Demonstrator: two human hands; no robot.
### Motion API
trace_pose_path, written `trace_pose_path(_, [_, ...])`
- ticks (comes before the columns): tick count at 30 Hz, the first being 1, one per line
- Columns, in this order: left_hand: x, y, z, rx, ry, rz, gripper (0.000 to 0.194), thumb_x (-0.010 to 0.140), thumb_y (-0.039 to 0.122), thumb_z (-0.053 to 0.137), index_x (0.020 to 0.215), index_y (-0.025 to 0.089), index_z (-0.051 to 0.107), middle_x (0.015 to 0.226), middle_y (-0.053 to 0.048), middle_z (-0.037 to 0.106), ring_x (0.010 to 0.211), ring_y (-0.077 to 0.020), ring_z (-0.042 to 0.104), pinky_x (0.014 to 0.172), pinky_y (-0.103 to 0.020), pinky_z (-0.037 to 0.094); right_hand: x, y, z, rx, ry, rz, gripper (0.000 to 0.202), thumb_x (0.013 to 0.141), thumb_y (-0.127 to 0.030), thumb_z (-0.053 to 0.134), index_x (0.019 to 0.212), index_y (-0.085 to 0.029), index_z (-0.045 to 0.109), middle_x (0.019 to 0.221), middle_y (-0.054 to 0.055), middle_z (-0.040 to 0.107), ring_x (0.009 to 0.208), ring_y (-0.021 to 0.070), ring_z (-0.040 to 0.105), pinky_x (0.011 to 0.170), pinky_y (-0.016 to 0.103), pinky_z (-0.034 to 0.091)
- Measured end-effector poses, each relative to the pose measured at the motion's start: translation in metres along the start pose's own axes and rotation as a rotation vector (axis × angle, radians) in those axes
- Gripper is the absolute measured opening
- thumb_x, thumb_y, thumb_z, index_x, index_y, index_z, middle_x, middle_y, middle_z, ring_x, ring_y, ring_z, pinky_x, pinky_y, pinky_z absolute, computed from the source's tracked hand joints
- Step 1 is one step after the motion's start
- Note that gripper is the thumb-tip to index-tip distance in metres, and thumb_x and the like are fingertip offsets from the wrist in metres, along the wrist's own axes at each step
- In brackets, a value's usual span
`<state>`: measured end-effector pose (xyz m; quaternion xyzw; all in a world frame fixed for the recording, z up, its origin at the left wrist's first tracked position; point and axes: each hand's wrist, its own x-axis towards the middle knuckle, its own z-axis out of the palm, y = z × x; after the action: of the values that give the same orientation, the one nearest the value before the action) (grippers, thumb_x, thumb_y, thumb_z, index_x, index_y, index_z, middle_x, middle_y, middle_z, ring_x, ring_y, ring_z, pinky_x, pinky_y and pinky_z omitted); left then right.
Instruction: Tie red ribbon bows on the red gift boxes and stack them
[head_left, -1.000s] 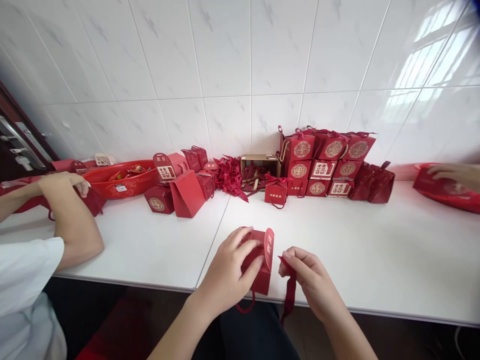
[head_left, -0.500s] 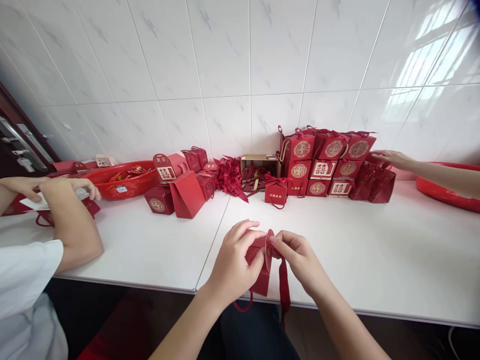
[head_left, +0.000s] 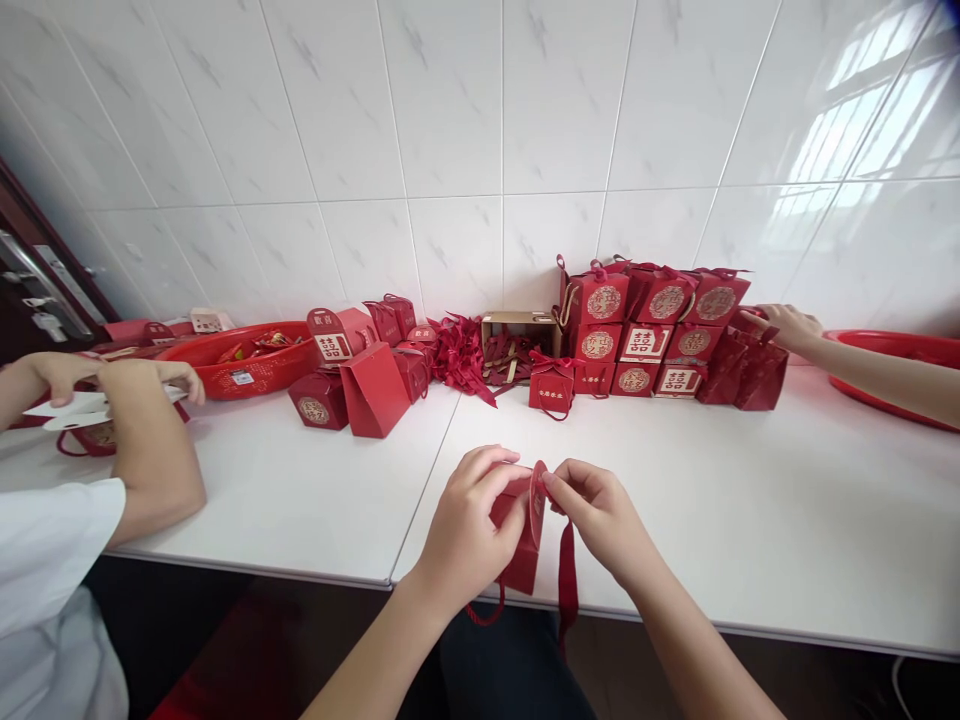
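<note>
At the table's front edge, my left hand (head_left: 476,520) is wrapped round a small red gift box (head_left: 523,568), its thumb and fingers against the upright rounded top flap. A red cord handle hangs from the box below that hand. My right hand (head_left: 592,505) pinches a dark red ribbon (head_left: 568,580) close against the flap, and the ribbon's loose end drops past the table edge. The part of the ribbon at the flap is mostly hidden by my fingers.
Finished red boxes (head_left: 645,340) stand stacked by the wall, near a heap of ribbons (head_left: 459,350) and a cardboard box (head_left: 521,320). More boxes (head_left: 375,390) and a red basket (head_left: 240,375) are left. A co-worker's arms (head_left: 150,420) work there; another person's hand (head_left: 784,328) reaches in right.
My hands hardly move, still at the flap and ribbon. On the left, the co-worker's box and white flaps have shifted and opened out. The hand at right has drawn slightly rightward.
</note>
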<state>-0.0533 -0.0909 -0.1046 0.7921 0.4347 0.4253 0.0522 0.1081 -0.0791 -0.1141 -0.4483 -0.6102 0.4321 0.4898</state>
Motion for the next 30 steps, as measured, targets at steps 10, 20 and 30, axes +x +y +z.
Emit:
trace_pose_path(10, [0.0,0.0,0.002,-0.006,-0.003,0.005,0.016,0.088,0.013,0.047,0.088,0.021,0.061,0.106,-0.007,0.061,0.108,-0.0202,0.057,0.093,-0.037,0.05,0.001,-0.003,0.006,-0.056,-0.031,-0.049,0.037,0.083,-0.051,0.053,0.067,-0.019,0.053,0.064,0.0,0.051,0.059,0.0135,0.046,0.054,0.026,0.038])
trace_pose_path(20, [0.013,0.002,-0.003,0.067,0.302,-0.004,0.009,0.091,0.018,0.048,0.088,0.023,0.055,0.113,-0.007,0.056,0.118,-0.0219,0.049,0.101,-0.043,0.042,0.015,-0.014,0.008,-0.043,-0.095,-0.172,0.028,0.084,-0.045,0.054,0.093,-0.021,0.066,0.115,0.009,0.057,0.111,0.0223,0.052,0.093,0.035,0.041])
trace_pose_path(30, [-0.014,-0.012,-0.022,0.079,0.135,-0.177,0.019,0.085,0.023,0.053,0.104,0.024,0.056,0.111,-0.006,0.059,0.11,-0.0235,0.054,0.093,-0.042,0.047,-0.013,-0.062,-0.025,0.399,0.188,-0.324,0.014,0.084,-0.038,0.061,0.084,-0.024,0.063,0.086,0.003,0.066,0.091,0.0187,0.06,0.087,0.033,0.044])
